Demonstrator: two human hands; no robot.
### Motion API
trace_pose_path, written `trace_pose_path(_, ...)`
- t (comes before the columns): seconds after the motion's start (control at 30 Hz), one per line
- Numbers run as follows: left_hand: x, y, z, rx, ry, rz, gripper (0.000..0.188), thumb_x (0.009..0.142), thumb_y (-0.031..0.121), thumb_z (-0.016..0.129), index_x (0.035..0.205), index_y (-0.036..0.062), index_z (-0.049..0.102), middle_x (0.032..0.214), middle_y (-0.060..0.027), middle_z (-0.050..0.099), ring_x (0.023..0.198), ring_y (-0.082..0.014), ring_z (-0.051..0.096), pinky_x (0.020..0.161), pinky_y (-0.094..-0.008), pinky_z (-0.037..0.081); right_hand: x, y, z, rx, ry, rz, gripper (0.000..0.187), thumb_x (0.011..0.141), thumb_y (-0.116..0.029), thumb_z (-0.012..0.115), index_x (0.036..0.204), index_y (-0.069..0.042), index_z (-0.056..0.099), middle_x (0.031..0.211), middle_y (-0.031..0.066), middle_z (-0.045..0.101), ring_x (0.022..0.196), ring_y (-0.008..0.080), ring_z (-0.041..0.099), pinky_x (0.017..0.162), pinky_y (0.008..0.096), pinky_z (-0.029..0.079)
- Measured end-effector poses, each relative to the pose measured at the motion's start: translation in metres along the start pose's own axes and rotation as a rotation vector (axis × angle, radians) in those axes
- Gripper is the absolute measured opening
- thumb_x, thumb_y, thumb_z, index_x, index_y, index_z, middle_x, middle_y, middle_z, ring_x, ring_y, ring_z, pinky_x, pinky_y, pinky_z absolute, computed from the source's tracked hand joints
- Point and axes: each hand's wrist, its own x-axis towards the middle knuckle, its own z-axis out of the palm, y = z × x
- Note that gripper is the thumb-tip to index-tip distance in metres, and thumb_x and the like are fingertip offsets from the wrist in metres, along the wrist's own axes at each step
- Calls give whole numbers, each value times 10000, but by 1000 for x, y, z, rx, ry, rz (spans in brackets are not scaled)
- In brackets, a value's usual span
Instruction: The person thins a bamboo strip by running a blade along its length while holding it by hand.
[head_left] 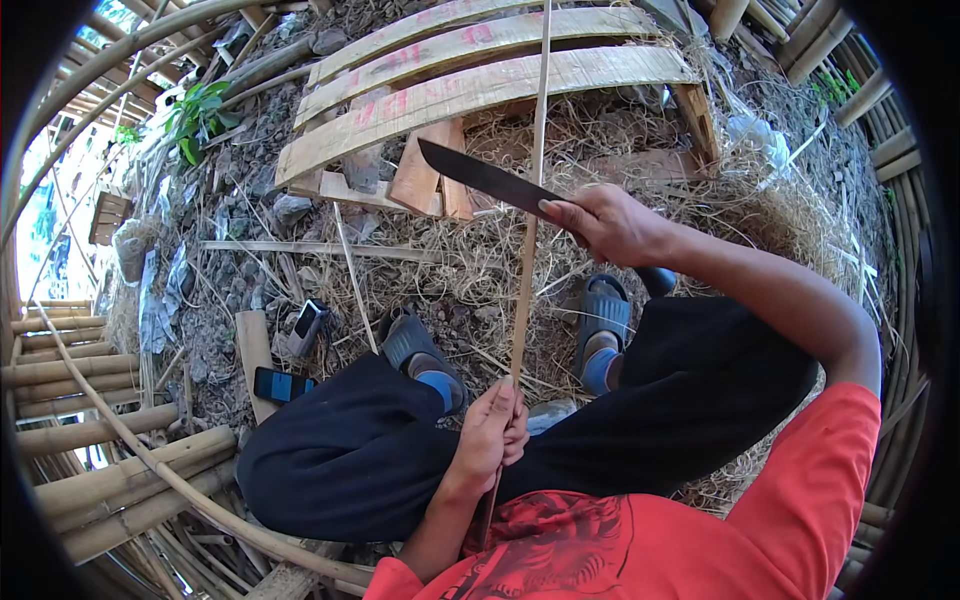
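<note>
My left hand (pixel 488 432), low in the middle in front of my red shirt, is closed around a long thin bamboo strip (pixel 525 295). The strip runs from my lap up past the top edge of the view. My right hand (pixel 606 226) grips a machete (pixel 475 175) with a dark, broad blade that points up and to the left. Near my right thumb the blade crosses the strip; whether its edge is cutting into it I cannot tell. A dark rounded end, probably of the machete's handle, shows below my right wrist.
A low wooden slatted bench (pixel 480 85) stands beyond my feet, with shavings (pixel 470 260) strewn around it. To the left, a phone (pixel 285 385) and a small dark device (pixel 309 320) lie by a flat wooden piece (pixel 256 360). Bamboo poles (pixel 75 375) line both sides.
</note>
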Motion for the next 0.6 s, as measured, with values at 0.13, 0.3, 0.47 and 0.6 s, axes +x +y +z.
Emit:
trace_pose_path(0.13, 3, 7, -4, -14, -18, 23, 327, 1064, 408, 416, 897, 127, 433, 580, 49, 295, 418, -28, 227, 364, -209, 166, -2, -11, 4, -85, -73, -89, 579, 1035, -473, 464, 871, 35, 692, 542, 125, 523, 500, 210, 495, 536, 425, 427)
trace_pose_path(0.3, 9, 16, 4, -2, 21, 25, 323, 1068, 397, 414, 896, 124, 434, 580, 51, 296, 418, -25, 230, 361, -209, 165, -12, -15, 22, -50, -57, 6, 613, 1033, -479, 463, 772, 40, 658, 535, 152, 497, 495, 226, 472, 521, 415, 413)
trace_pose_path(0.47, 18, 18, 12, 1, -29, 76, 323, 1066, 394, 421, 900, 118, 441, 583, 53, 307, 416, -25, 248, 354, -205, 172, -3, -20, -3, 38, 25, 96, 636, 1033, -502, 441, 736, 19, 651, 562, 171, 529, 555, 245, 528, 596, 452, 441)
trace_pose_path(0.6, 27, 19, 10, -4, -12, 53, 322, 1068, 389, 421, 897, 117, 443, 586, 55, 312, 417, -22, 249, 353, -202, 175, -10, -10, 19, -43, -51, -44, 626, 1033, -498, 444, 756, 24, 651, 543, 148, 536, 518, 239, 546, 549, 423, 447)
